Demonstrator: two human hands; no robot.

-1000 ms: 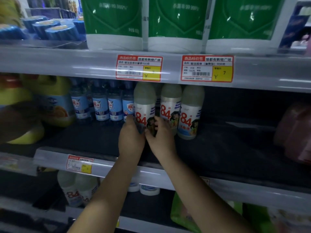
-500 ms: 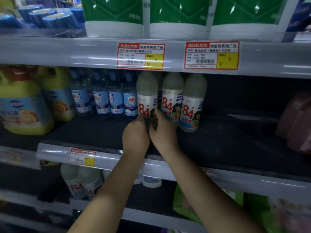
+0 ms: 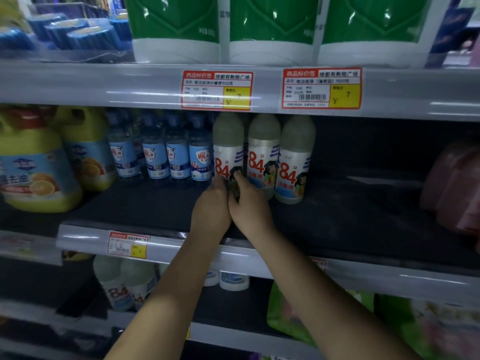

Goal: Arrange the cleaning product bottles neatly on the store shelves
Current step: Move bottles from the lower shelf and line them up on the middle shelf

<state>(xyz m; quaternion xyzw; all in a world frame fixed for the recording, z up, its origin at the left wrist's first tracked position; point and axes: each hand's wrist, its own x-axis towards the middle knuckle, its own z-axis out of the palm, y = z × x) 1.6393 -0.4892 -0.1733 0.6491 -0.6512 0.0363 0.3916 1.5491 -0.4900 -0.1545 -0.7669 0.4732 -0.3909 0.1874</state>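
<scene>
— Where are the hands?

— Both reach into the middle shelf (image 3: 337, 229). The left hand (image 3: 211, 207) and the right hand (image 3: 250, 206) touch each other at the bottom of a white bottle (image 3: 228, 149) with a red "84" on it.

— Are they holding it?

— Yes. The fingers of both hands wrap around its bottom part, one hand on each side.

— Where does the bottle stand?

— Upright, well back on the shelf. It is the left one in a row of three. The second bottle (image 3: 263, 154) is just beside it, and the third bottle (image 3: 296, 162) is next to that.

— What is on its other side?

— Small blue bottles (image 3: 179, 154), packed close together. Past those sit two big yellow jugs (image 3: 39, 167) with oranges on the labels.

— And to the right?

— The dark shelf is bare until some pink packs (image 3: 452, 183) at the far edge.

— What is above?

— Three big green and white bags (image 3: 270, 24), with two red price tags (image 3: 217, 90) under them.
</scene>
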